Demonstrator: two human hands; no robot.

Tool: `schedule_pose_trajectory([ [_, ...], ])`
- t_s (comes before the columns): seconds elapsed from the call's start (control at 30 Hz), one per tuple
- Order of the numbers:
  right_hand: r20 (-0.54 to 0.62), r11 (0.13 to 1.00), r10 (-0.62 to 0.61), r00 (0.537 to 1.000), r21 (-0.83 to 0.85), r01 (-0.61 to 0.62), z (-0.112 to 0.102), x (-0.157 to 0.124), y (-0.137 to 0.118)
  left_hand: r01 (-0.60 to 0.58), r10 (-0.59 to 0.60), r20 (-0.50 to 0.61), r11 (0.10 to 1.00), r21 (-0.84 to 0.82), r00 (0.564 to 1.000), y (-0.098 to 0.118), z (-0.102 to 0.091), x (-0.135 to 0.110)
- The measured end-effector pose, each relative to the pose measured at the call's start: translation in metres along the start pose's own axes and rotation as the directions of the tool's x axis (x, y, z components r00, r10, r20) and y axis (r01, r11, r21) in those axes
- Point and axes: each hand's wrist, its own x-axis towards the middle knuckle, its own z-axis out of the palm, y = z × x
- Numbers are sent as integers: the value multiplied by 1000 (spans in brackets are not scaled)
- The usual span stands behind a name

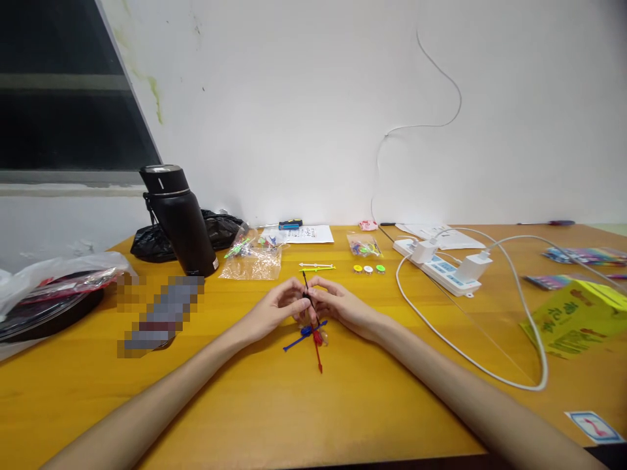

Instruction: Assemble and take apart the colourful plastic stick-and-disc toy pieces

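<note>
My left hand (281, 303) and my right hand (340, 307) meet near the middle of the table, fingertips pinched together on a black plastic spinner arrow (304, 281). Its pointed tip sticks up above my fingers, and its round middle is partly covered by them. Just below my hands lie a blue spinner arrow (295, 341) and a red spinner arrow (319, 358), their inner parts close together. Beyond my fingers, a white arrow (313, 264) and a yellow-green arrow (321, 268) lie side by side. To their right sit a yellow disc (357, 268), a white disc (368, 269) and a green disc (381, 268).
Clear bags of small coloured parts (252, 258) (365, 245) lie at the back. A black bottle (181, 222) and a pixelated patch (166, 310) are on the left. Rightward are a power strip (448, 274), looping white cable (519, 313) and yellow package (578, 316).
</note>
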Motion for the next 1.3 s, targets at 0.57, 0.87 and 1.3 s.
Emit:
schedule_pose_trajectory([
  [0.57, -16, 997, -44, 999, 59, 45, 1, -1, -6, 43, -45, -36, 998, -48, 998, -2, -6, -3],
  [0.87, -216, 758, -386, 897, -629, 175, -5, 1, -6, 107, -149, -249, 979, -174, 957, -2, -12, 0],
  [1.3, -106, 650, -431, 896, -725, 227, 2, -2, -10, 118, -124, -222, 992, -41, 967, -4, -12, 1],
])
